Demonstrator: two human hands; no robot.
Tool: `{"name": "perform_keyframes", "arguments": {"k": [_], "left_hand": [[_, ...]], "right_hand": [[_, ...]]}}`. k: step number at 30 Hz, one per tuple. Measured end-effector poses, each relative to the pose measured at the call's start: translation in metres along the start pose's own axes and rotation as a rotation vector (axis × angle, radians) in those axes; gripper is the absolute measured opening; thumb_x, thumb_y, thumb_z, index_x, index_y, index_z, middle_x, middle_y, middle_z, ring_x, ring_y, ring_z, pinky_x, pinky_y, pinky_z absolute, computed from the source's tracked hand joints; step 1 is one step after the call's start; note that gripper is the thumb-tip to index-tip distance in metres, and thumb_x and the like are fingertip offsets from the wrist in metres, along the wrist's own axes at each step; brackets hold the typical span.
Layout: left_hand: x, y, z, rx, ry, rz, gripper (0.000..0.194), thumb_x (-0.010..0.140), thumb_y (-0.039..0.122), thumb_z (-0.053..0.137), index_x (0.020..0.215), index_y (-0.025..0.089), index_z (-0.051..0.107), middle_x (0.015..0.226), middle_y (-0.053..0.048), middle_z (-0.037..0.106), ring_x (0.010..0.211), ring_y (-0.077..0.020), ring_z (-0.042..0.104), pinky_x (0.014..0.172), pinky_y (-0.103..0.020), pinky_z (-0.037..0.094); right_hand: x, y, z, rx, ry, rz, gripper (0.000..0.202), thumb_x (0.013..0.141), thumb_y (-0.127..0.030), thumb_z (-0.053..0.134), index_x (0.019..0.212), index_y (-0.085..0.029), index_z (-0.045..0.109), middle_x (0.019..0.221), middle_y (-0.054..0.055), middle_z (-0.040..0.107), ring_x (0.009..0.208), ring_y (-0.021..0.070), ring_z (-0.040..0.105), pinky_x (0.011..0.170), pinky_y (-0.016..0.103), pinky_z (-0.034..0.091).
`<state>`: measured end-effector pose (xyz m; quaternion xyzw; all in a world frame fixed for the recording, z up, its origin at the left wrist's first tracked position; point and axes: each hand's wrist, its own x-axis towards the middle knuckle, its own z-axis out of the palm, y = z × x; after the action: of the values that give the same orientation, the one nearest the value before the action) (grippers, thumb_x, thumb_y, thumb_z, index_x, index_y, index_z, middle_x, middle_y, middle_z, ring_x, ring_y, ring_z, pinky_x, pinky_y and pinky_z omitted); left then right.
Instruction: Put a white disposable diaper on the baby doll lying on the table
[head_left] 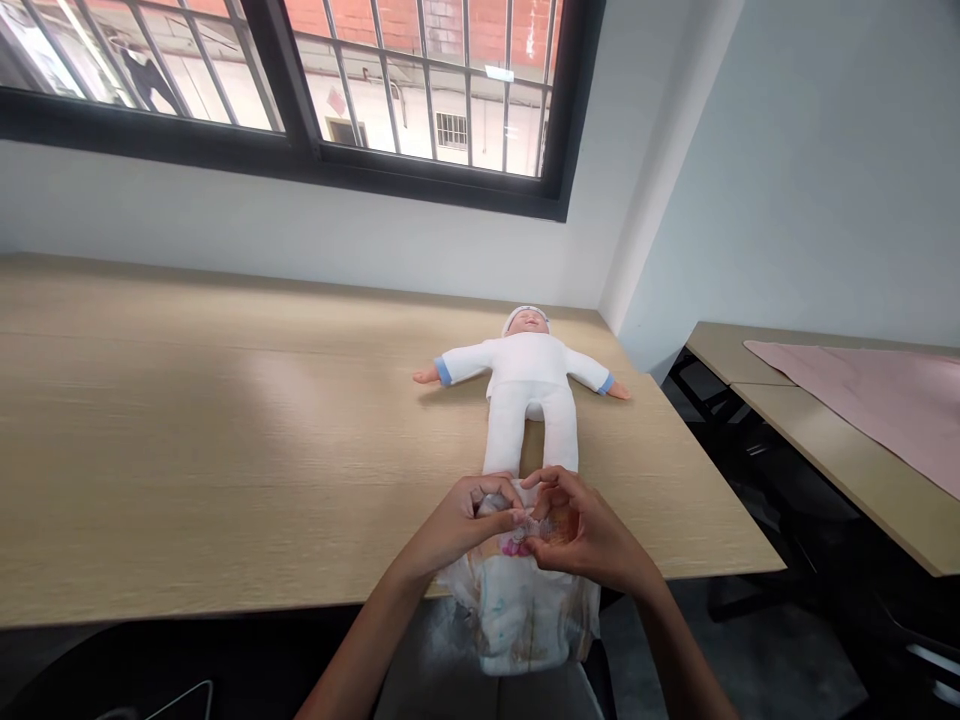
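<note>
A baby doll in a white outfit with blue cuffs and a white cap lies on its back, arms spread and legs toward me. By its feet, a white diaper with a coloured print hangs over the table's front edge, partly blurred. My left hand pinches the upper part of the diaper between thumb and fingers. Close beside it, my right hand has its fingers curled on the same part of the diaper. The doll's feet are hidden behind the diaper and my hands.
The doll lies on a light wooden table below a barred window. To the right, past a gap, a second table carries a pink cloth. A dark chair stands at the lower left.
</note>
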<state>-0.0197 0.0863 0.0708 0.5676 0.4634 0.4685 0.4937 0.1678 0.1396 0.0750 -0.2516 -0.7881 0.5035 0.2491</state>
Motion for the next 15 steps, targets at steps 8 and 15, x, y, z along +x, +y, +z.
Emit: {"name": "perform_keyframes", "arguments": {"k": [8, 15], "left_hand": [[-0.001, 0.001, 0.001, 0.053, 0.006, -0.007, 0.023, 0.076, 0.036, 0.066, 0.065, 0.016, 0.063, 0.076, -0.003, 0.065, 0.083, -0.0186, 0.059, 0.083, -0.030, 0.041], [-0.002, 0.005, 0.003, 0.065, -0.002, -0.018, 0.023, 0.074, 0.038, 0.068, 0.066, 0.017, 0.064, 0.078, -0.003, 0.065, 0.083, -0.0192, 0.059, 0.082, -0.030, 0.041]], "right_hand": [[-0.001, 0.007, -0.001, 0.074, -0.011, 0.012, 0.053, 0.066, -0.014, 0.071, 0.113, -0.026, 0.050, 0.086, -0.002, 0.054, 0.073, 0.0115, 0.056, 0.060, 0.022, 0.048], [-0.002, 0.012, -0.003, 0.107, -0.039, 0.009, 0.056, 0.063, -0.013, 0.073, 0.113, -0.026, 0.049, 0.087, -0.003, 0.055, 0.074, 0.0112, 0.056, 0.066, 0.025, 0.049]]}}
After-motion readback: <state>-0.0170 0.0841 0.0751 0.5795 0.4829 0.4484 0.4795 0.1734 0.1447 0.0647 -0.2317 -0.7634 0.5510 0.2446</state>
